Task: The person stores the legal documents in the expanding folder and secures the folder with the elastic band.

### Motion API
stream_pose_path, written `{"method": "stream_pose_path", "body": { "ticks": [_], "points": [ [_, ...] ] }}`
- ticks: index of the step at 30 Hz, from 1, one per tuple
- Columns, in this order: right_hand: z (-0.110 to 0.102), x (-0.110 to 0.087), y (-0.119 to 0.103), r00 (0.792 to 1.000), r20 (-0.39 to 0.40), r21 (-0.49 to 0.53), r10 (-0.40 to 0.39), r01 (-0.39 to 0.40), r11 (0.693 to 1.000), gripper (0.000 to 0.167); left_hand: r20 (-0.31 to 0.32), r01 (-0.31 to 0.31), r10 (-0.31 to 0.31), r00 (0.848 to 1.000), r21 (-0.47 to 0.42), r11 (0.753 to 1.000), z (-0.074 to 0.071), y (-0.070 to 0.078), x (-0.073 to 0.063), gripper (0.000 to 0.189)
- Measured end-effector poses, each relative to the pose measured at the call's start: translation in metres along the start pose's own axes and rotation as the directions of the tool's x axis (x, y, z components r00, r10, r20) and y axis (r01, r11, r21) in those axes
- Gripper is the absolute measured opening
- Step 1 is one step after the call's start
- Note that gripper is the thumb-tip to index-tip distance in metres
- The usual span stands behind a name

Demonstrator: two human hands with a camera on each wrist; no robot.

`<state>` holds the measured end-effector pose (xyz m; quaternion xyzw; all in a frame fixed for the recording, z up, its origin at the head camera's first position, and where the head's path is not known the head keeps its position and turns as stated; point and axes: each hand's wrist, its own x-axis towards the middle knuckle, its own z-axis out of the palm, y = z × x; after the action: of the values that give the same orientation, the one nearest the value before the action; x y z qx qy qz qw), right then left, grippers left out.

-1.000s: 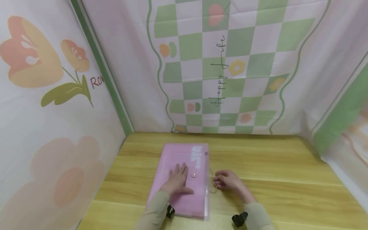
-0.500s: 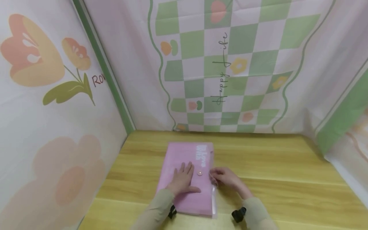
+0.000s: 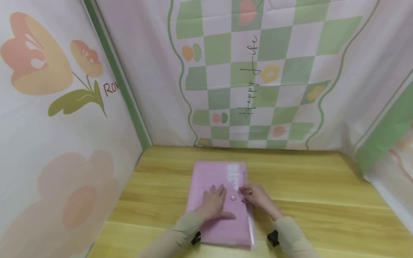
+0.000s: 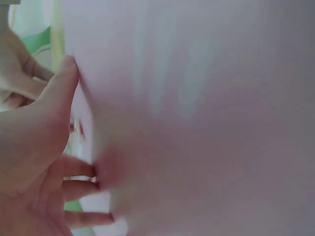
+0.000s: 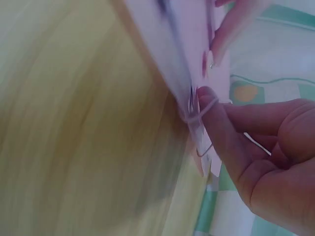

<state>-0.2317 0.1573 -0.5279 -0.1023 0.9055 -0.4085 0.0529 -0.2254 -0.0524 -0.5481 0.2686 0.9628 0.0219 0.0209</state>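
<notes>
A pink plastic file folder [image 3: 222, 231] lies flat on the table, white lettering [image 3: 233, 172] near its far right corner. On its cover my left hand [image 3: 214, 204] rests with fingers spread and thumb stretched out, close to a small round button [image 3: 233, 196]. My right hand [image 3: 256, 196] is at the folder's right edge, fingertips just beside the button. In the right wrist view it pinches a thin cord [image 5: 206, 109], which passes round the folder's edge. The left wrist view shows the left hand [image 4: 29, 147] on the pink cover.
The wooden table [image 3: 306, 200] extends on both sides of the folder. Behind it hangs a checkered curtain [image 3: 245, 82], and a flowered cloth [image 3: 64, 125] stands along the left side. Each wrist carries a small black camera [image 3: 273, 238].
My right hand has brought the cord from beside the folder up to its right edge, near the button. The folder has shifted to the right together with my left hand on it.
</notes>
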Motion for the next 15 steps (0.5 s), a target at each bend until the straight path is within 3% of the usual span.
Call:
{"method": "stream_pose_path", "body": {
  "ticks": [4,9,15],
  "points": [
    [-0.004,-0.003,0.005,0.997,0.029,-0.021,-0.073,0.074,0.997,0.033,0.004,-0.106,0.106,0.994,0.069,0.992,-0.007,-0.009,0.0,0.098],
    [-0.005,-0.005,0.009,0.986,0.062,-0.05,-0.154,0.157,0.986,0.033,0.047,-0.234,0.229,0.972,0.16,0.959,-0.007,-0.026,0.003,0.094],
    [-0.006,-0.005,0.008,0.978,0.05,-0.142,-0.201,0.206,0.968,0.033,0.125,-0.316,0.302,0.945,0.106,0.943,-0.006,-0.039,0.009,0.1]
  ]
}}
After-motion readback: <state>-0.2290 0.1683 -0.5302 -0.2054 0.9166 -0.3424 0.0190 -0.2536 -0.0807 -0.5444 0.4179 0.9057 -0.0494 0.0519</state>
